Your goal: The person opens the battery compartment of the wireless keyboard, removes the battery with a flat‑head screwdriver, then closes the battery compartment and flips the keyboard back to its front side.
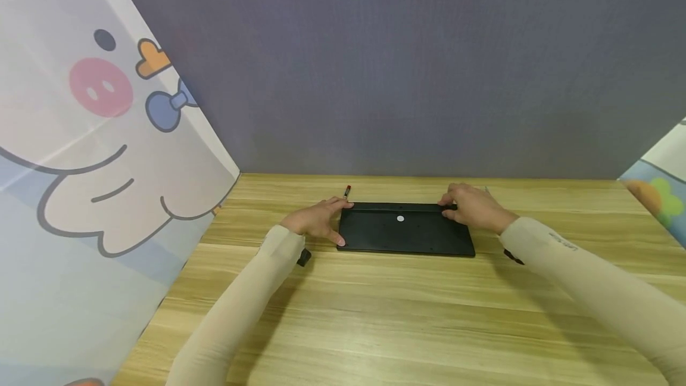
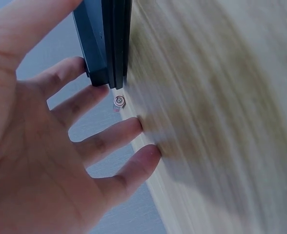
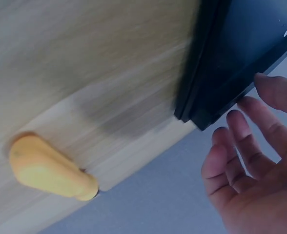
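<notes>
A black keyboard (image 1: 404,231) lies face down on the wooden table, its underside up with a round white sticker near the far edge. At its left end, my left hand (image 1: 318,219) spreads its thumb and fingers from the near corner to the far corner. The left wrist view shows those fingers (image 2: 80,105) fairly straight, two touching the keyboard's end. My right hand (image 1: 474,207) pinches the far edge near the right corner between thumb and index finger. Its other fingers (image 3: 221,156) are curled beside the edge.
A small red-tipped cylinder (image 1: 348,190), seemingly a battery, lies beyond the keyboard's far left corner. A yellow bulbous object (image 3: 51,168) rests on the table near my right hand. A grey partition (image 1: 396,76) stands along the table's far edge, with a cartoon-printed panel (image 1: 161,207) at the left.
</notes>
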### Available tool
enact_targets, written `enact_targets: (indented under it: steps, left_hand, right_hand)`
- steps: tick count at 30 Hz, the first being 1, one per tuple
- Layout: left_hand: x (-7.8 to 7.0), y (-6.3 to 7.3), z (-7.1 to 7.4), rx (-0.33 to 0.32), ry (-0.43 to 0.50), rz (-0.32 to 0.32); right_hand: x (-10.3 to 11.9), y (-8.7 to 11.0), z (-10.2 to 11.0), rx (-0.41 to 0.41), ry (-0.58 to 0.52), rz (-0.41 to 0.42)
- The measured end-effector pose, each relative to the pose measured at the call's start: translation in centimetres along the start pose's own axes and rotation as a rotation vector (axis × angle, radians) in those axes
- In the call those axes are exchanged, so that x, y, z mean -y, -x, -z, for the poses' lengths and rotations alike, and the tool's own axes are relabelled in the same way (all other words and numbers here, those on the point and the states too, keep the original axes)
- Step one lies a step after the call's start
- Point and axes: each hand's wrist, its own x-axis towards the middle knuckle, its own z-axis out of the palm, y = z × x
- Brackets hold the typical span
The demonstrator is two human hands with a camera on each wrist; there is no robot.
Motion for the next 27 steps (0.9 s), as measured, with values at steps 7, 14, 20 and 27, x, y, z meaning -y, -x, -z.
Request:
enact_targets:
  steps: [7, 14, 20, 27]
  left_hand:
    - [0.1, -0.1, -0.2, 0.005, 0.016, 0.001]
    - [0.1, 0.1, -0.2, 0.014, 0.03, 0.02]
    - [0.1, 0.1, -0.2, 0.023, 0.029, 0.039]
    - [0.1, 0.1, -0.2, 0.035, 0.042, 0.058]
  right_hand:
    - [1.1, -0.9, -0.6, 0.001, -0.005, -0.005]
    - [2.2, -1.8, -1.1, 0.063, -0.104, 0.036]
    - [3.3, -2.6, -2.0, 0.102, -0.141, 0.075]
    - [5.0, -3.3, -2.4, 0.146, -0.152, 0.074]
